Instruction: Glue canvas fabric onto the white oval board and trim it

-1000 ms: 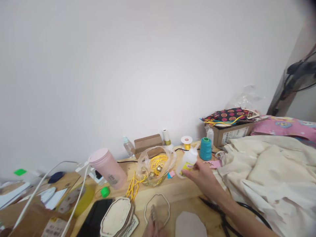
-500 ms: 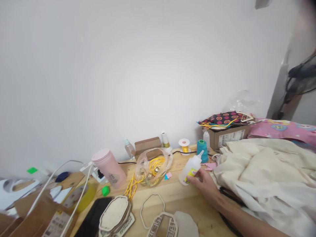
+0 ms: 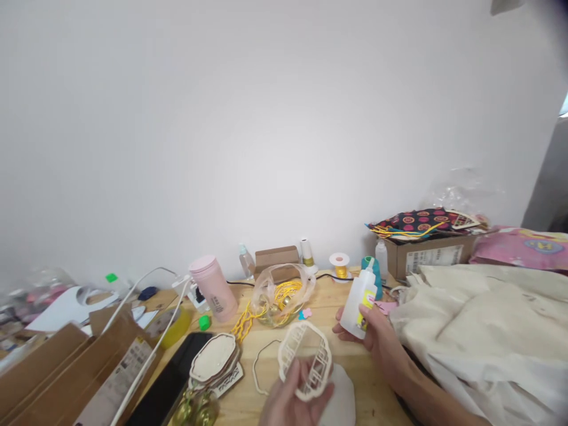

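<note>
My right hand [image 3: 377,331] is wrapped round a translucent glue bottle [image 3: 357,302] with a yellow label, its nozzle pointing up. It is lifted a little over the wooden table. At the bottom middle, my left hand [image 3: 293,399] grips a pale wooden lattice frame [image 3: 306,361] with a scalloped edge, tilted towards me. Beneath that frame lies a whitish flat plate [image 3: 341,396], partly covered. A thin scalloped outline ring [image 3: 260,370] rests just left of it, partly hidden. Further left is a stack of scalloped wooden plates [image 3: 213,358].
Gold bells [image 3: 195,408] and a black phone [image 3: 171,378] lie near the front left. Behind stand a pink cup [image 3: 213,287], a plastic bag with yellow cord [image 3: 281,296], a wire spool [image 3: 339,266] and a teal thread cone [image 3: 377,278]. Cream cloth [image 3: 479,325] covers the right side.
My left hand has come into view and picked the lattice frame up off the table. My right hand has raised the glue bottle and turned it more upright. The view has shifted left.
</note>
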`<control>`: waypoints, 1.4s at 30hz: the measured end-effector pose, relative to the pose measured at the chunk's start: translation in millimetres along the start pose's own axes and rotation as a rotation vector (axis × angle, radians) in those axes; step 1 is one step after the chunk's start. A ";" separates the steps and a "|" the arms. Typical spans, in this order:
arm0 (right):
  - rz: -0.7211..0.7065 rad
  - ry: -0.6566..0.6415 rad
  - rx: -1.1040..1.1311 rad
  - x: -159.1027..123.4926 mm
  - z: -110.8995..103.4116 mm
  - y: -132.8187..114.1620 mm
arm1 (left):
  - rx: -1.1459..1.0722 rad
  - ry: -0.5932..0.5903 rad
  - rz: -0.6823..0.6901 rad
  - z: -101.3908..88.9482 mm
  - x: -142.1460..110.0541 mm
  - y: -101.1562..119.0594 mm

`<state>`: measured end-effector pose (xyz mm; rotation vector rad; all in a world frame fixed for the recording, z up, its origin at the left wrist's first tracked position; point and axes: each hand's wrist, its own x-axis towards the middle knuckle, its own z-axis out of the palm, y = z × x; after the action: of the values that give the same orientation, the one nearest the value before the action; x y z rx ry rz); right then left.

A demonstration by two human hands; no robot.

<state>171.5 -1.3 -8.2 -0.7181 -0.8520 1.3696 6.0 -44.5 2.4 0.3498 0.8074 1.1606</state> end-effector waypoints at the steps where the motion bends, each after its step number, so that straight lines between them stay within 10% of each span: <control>1: 0.000 -0.008 -0.007 0.7 0.4 -0.8 | 0.030 -0.035 0.044 5.5 3.1 8.8; 16: -0.127 -0.163 -0.329 4.1 6.8 9.2 | 0.007 -0.488 -0.230 0.0 52.8 25.5; 20: -0.153 -0.096 -0.463 6.8 0.7 16.3 | 0.134 -0.351 -0.177 -4.8 54.2 33.4; 26: -0.196 -0.077 -0.856 11.8 -13.0 29.1 | 0.970 -0.042 0.352 -17.8 65.3 54.9; 35: -0.121 -0.152 -1.022 15.4 4.6 29.0 | 1.373 0.131 0.529 -48.5 82.0 75.0; 42: -0.119 -0.083 -1.244 -35.9 7.2 3.8 | 1.550 0.252 0.773 -43.1 71.1 78.0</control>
<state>163.2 -37.0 -11.1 -1.5021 -1.7948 0.6357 -65.9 43.7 -4.8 1.9444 1.7973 1.0338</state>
